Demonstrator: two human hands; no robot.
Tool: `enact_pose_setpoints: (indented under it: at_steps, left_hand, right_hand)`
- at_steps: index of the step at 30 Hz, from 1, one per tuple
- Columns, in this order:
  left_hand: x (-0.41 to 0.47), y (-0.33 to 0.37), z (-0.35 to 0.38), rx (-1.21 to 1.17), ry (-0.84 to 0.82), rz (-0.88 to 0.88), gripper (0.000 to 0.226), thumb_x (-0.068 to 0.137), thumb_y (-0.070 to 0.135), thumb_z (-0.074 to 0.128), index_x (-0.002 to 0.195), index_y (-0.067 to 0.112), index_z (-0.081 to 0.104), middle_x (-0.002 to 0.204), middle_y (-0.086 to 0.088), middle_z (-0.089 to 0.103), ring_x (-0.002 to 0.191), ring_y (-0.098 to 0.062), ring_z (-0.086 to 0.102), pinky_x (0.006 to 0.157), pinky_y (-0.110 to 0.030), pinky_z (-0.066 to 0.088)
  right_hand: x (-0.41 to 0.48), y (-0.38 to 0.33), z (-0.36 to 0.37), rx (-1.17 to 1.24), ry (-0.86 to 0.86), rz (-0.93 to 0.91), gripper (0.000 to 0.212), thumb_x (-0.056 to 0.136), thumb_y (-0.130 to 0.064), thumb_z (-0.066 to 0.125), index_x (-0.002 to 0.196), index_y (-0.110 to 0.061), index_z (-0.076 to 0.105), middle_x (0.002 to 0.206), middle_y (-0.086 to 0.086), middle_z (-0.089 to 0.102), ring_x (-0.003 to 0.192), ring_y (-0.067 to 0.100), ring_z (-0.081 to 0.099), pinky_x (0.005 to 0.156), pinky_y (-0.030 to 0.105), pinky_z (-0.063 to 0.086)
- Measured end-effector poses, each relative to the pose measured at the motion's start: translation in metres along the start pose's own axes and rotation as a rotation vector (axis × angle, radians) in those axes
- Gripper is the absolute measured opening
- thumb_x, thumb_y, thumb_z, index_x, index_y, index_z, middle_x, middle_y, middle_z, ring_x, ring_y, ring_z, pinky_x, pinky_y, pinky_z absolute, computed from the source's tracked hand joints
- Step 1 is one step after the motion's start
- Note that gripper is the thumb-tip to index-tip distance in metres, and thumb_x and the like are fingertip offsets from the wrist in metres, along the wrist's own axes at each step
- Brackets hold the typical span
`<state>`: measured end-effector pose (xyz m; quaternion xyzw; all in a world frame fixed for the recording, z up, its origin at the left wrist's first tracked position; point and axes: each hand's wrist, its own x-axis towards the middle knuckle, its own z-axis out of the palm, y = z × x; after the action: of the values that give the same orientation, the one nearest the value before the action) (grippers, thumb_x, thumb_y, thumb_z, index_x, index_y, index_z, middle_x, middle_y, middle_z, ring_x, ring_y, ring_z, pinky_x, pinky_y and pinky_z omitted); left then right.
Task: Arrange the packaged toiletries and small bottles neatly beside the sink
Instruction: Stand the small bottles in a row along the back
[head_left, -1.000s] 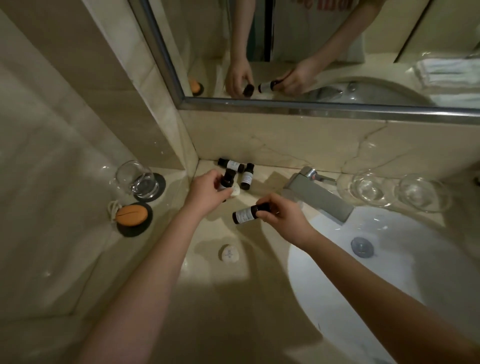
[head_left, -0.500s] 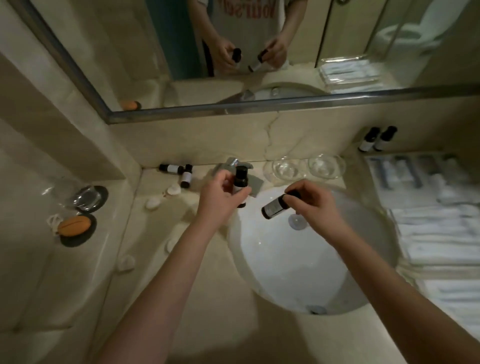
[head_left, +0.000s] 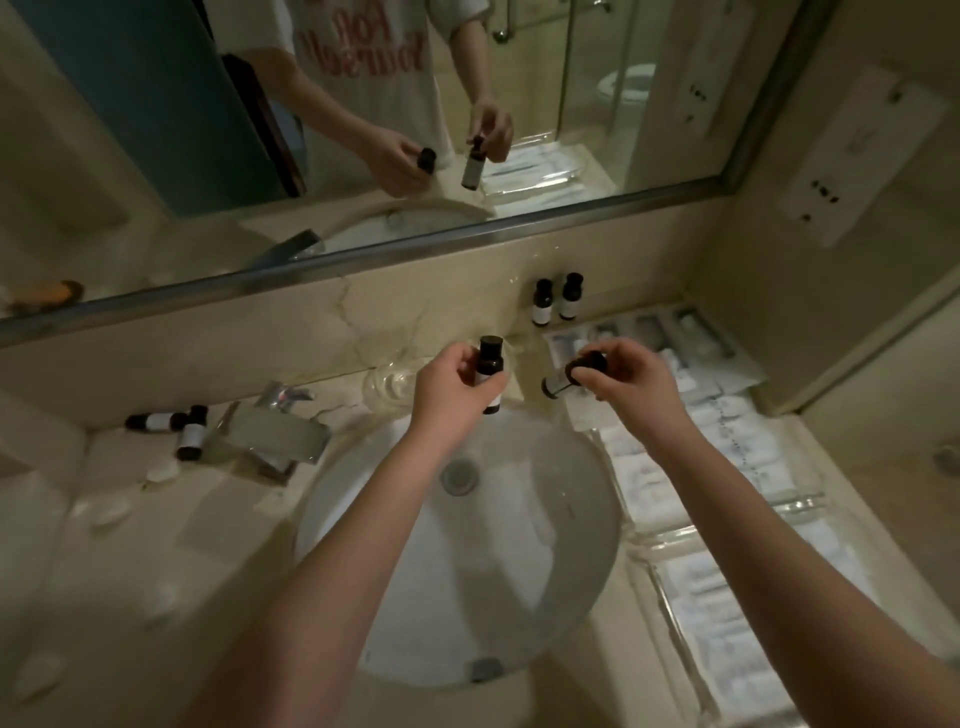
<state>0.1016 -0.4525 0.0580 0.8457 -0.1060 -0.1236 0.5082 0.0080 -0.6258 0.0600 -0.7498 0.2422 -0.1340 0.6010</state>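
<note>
Countertop (head_left: 249, 597) of pale marble runs along the left, blurred, with a few small white round items scattered on it; at its back edge one small dark bottle lies on its side (head_left: 150, 421), touching a second bottle standing upright (head_left: 191, 434) just beside it; next to these, the metal faucet (head_left: 280, 434) reaches toward the round white sink (head_left: 561, 582) in the middle; above the sink's far rim, the left hand (head_left: 457, 389) is clamped around an upright dark bottle (head_left: 490, 364) with a black cap, fingers wrapped over its label; behind that hand a clear glass (head_left: 392, 382) stands on the counter; to the right, the right hand (head_left: 628, 382) pinches the capped end of a tilted dark bottle (head_left: 563, 379), its white label facing left, held in the air between the sink and the right counter; further back, against the wall, two dark bottles (head_left: 556, 304) stand upright side by side; right of them, packaged toiletries (head_left: 644, 338) lie in a row, with folded white towels (head_left: 727, 441) in front; the mirror (head_left: 363, 130) above reflects both hands and their bottles.
</note>
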Motion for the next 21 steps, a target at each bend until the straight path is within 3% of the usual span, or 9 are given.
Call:
enact_pose_setpoints:
  at_steps: [8, 14, 17, 21]
  left_hand:
    - [0.058, 0.031, 0.057, 0.079, 0.053, 0.002, 0.024, 0.073, 0.023, 0.076, 0.085, 0.016, 0.056, 0.081, 0.0, 0.061, 0.081, -0.025, 0.061, 0.079, -0.04, 0.052]
    - [0.087, 0.034, 0.065, 0.108, 0.071, 0.007, 0.024, 0.075, 0.02, 0.074, 0.086, 0.018, 0.053, 0.072, 0.012, 0.051, 0.075, -0.017, 0.053, 0.075, -0.032, 0.048]
    - [0.095, 0.033, 0.065, 0.113, 0.072, 0.015, 0.024, 0.076, 0.018, 0.074, 0.087, 0.017, 0.053, 0.072, 0.011, 0.051, 0.074, -0.015, 0.051, 0.072, -0.029, 0.046]
    - [0.1, 0.028, 0.066, 0.115, 0.068, 0.007, 0.024, 0.076, 0.019, 0.074, 0.088, 0.018, 0.054, 0.079, 0.004, 0.056, 0.075, -0.015, 0.053, 0.073, -0.028, 0.047]
  right_hand:
    - [0.086, 0.015, -0.045, -0.076, 0.026, 0.048, 0.017, 0.081, -0.013, 0.069, 0.097, -0.019, 0.064, 0.093, 0.001, 0.067, 0.089, 0.019, 0.064, 0.088, 0.039, 0.054]
    - [0.144, 0.015, -0.043, -0.31, 0.047, -0.006, 0.028, 0.085, -0.022, 0.065, 0.112, -0.017, 0.06, 0.101, 0.005, 0.066, 0.091, 0.02, 0.063, 0.084, 0.038, 0.054]
    - [0.163, 0.018, -0.038, -0.358, 0.021, 0.03, 0.027, 0.087, -0.023, 0.062, 0.113, -0.018, 0.058, 0.1, 0.005, 0.064, 0.088, 0.019, 0.062, 0.08, 0.035, 0.055]
    - [0.176, 0.027, -0.032, -0.437, -0.039, 0.08, 0.028, 0.086, -0.024, 0.064, 0.112, -0.016, 0.059, 0.102, 0.007, 0.065, 0.091, 0.022, 0.062, 0.085, 0.041, 0.054]
